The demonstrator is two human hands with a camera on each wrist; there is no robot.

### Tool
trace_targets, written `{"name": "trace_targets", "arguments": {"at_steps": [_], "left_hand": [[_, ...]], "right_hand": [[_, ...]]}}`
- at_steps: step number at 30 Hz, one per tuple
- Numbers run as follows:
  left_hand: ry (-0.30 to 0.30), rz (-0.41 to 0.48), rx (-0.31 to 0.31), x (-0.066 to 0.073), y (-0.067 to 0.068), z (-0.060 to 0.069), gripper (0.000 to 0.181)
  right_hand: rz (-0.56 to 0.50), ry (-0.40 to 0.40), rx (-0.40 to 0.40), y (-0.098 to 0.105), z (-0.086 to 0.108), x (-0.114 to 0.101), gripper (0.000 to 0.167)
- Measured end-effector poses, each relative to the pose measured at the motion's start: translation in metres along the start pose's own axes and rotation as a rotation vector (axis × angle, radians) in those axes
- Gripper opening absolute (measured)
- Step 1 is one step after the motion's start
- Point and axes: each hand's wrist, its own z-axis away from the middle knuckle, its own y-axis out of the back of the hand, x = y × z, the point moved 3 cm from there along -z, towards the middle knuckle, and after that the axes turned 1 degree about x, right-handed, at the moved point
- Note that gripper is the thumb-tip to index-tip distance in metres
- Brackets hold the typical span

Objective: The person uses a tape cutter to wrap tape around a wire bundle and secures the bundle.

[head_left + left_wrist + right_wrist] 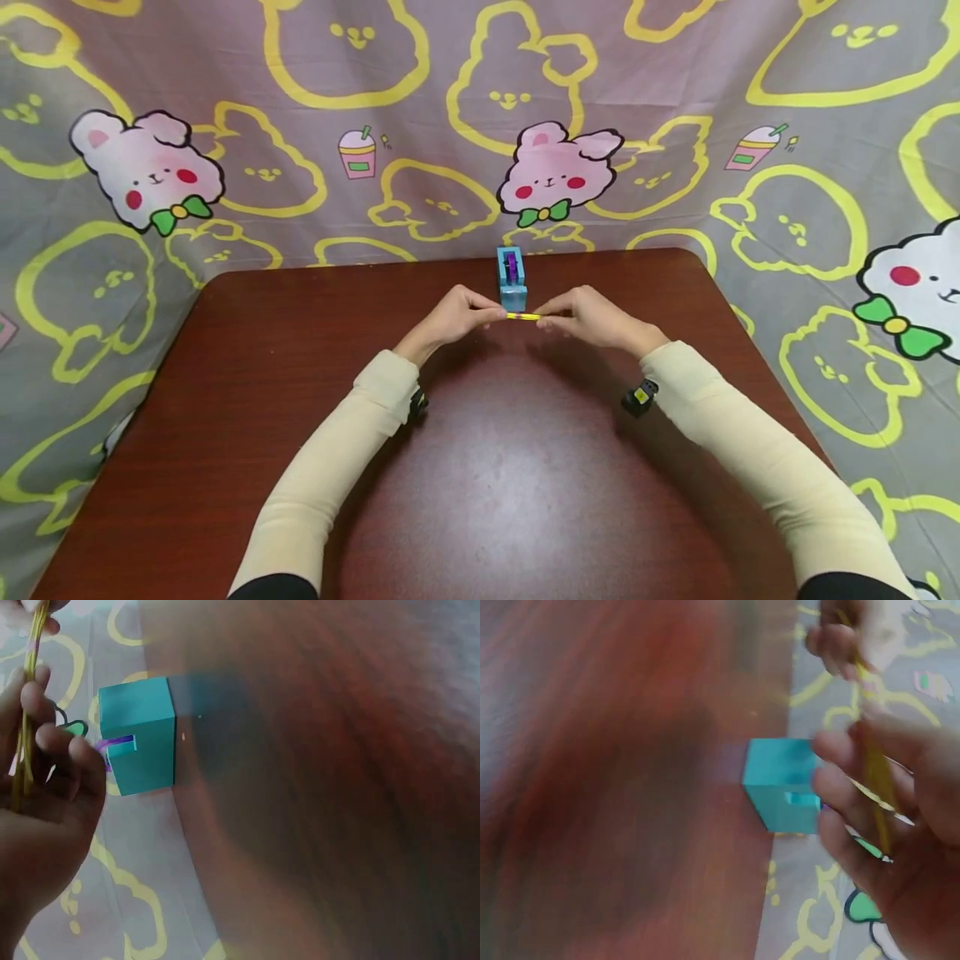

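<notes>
A thin yellow bundle of strands (522, 317) stretches between the two hands, in front of the teal tape dispenser (513, 287). The left hand (457, 317) pinches its left end, and the right hand (592, 317) pinches its right end. In the left wrist view the bundle (31, 667) runs up from the left hand (52, 795) to the other hand's fingertips, beside the teal dispenser (142, 750). The right wrist view has the bundle (877, 772) across the right hand (900, 825), with the dispenser (780, 769) behind the fingers.
The dispenser, holding a purple roll (512, 267), stands near the back edge of the dark brown table (262, 400). A grey curtain (442, 108) with cartoon prints hangs behind and at both sides.
</notes>
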Motion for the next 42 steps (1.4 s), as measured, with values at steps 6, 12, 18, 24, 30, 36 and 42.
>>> {"name": "trace_targets", "arguments": {"at_steps": [6,12,18,24,30,36,42], "left_hand": [[-0.179,0.027,0.085,-0.001,0.0,0.005,0.011],[-0.242,0.018,0.133,-0.001,-0.007,0.006,0.009],[-0.266,0.004,0.141,-0.002,-0.014,0.005,0.011],[-0.262,-0.019,0.139,0.002,-0.013,0.004,0.011],[-0.244,-0.026,0.136,0.002,-0.012,0.005,0.011],[-0.227,-0.024,0.158,0.002,-0.011,0.005,0.012],[-0.209,-0.023,0.173,0.002,-0.011,0.005,0.013]], "right_hand": [[-0.483,-0.248,-0.155,0.006,-0.013,0.027,0.034],[-0.926,-0.52,-0.215,-0.012,-0.015,0.062,0.069],[-1.144,-0.522,-0.414,-0.033,-0.014,0.07,0.082],[-1.222,-0.455,-0.524,-0.037,-0.012,0.067,0.067],[-1.165,-0.413,-0.479,-0.033,-0.015,0.067,0.049],[-1.028,-0.417,-0.453,-0.021,-0.017,0.064,0.054],[-0.82,-0.373,-0.45,-0.003,-0.021,0.051,0.054]]}}
